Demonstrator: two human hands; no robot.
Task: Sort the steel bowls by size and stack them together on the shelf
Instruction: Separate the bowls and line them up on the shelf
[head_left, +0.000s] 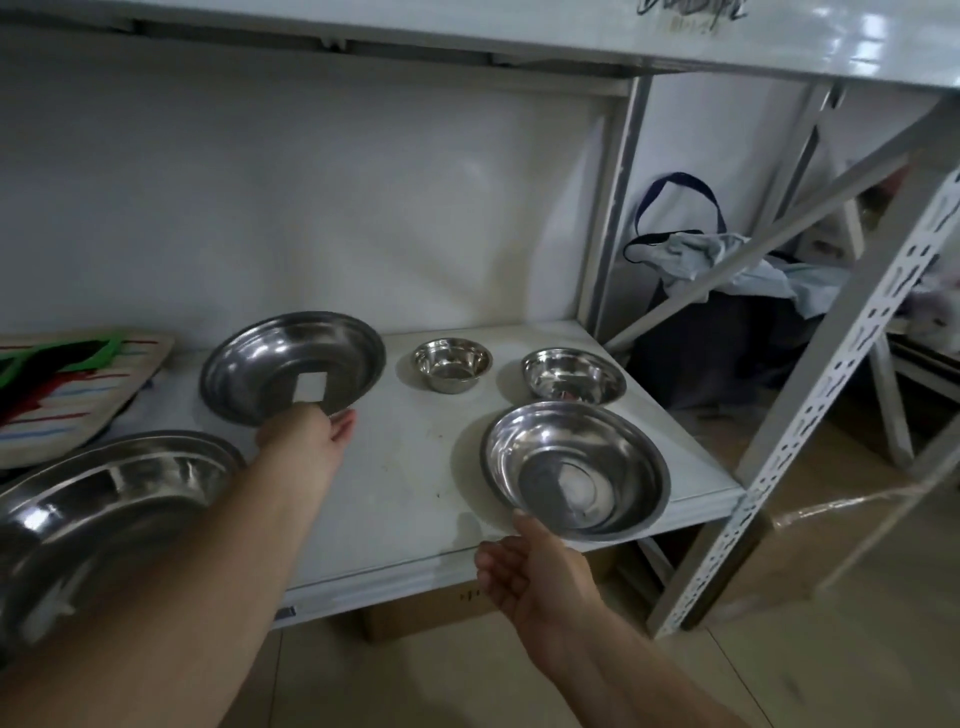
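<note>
Several steel bowls are on or above the white shelf (415, 467). My left hand (306, 434) grips the near rim of a wide bowl (270, 358), which is tilted up toward me. My right hand (524, 566) pinches the near rim of a medium bowl (597, 447), held tilted over the shelf's front right corner. The smallest bowl (452, 364) and a slightly larger bowl (571, 375) stand side by side at the back right. The largest bowl (98, 514) lies at the front left, partly cut off by the frame.
A striped cloth item (67, 389) lies at the back left of the shelf. A higher shelf board (571, 36) hangs overhead. White perforated uprights (810, 415) stand at the right, with a dark bag of clothes (727, 291) behind. Cardboard boxes (426, 618) sit under the shelf.
</note>
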